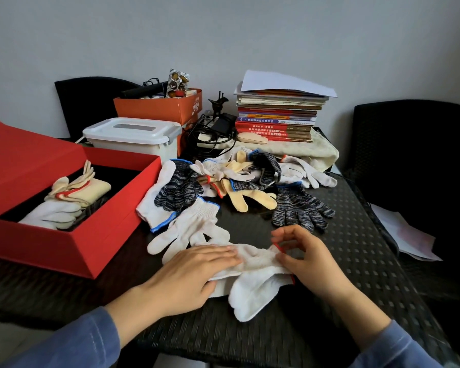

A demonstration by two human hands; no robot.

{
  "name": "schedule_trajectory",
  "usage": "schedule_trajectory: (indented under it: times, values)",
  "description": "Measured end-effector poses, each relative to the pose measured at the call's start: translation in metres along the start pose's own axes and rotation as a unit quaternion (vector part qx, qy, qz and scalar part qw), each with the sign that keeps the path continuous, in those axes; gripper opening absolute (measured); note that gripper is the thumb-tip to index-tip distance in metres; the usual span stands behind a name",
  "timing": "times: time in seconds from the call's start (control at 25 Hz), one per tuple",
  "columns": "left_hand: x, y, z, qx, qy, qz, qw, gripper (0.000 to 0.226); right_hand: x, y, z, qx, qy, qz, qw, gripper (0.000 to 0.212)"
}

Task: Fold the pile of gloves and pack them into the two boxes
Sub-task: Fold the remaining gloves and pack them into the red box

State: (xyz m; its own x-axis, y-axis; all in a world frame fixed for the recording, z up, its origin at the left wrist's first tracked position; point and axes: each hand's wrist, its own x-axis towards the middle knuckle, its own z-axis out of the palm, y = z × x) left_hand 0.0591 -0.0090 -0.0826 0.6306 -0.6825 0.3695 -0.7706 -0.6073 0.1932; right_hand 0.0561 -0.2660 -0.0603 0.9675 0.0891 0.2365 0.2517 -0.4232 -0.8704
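Note:
A white knitted glove pair with red cuff trim point(255, 277) lies on the dark woven table in front of me. My left hand point(189, 274) presses flat on its finger end. My right hand point(306, 258) pinches the red-trimmed cuff between thumb and fingers. Behind them a pile of gloves point(223, 181), white, cream and dark speckled, spreads across the table's middle. An open red box point(72, 240) at the left holds folded white and cream gloves point(64, 203).
A white lidded plastic bin point(133, 136), an orange box with clutter point(165, 104), cables and a stack of books point(276, 118) on a cream towel line the back. A dark chair point(414, 144) stands at right, with papers point(404, 232) beside the table edge.

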Motion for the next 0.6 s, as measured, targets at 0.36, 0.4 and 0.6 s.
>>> schedule_trajectory:
  times: [0.36, 0.4, 0.6]
  values:
    - [0.001, 0.019, -0.002, 0.094, 0.001, 0.078, 0.992, 0.07, -0.02, 0.005, 0.0, -0.206, 0.036, -0.108, 0.972, 0.038]
    - [0.003, 0.023, -0.004, 0.089, 0.005, 0.097, 0.991, 0.061, -0.021, 0.006, 0.001, -0.219, 0.035, -0.115, 0.968, 0.036]
    - [0.018, 0.038, -0.003, 0.104, 0.084, 0.22, 0.966, 0.019, -0.019, 0.01, 0.003, -0.222, 0.046, -0.119, 0.967, 0.031]
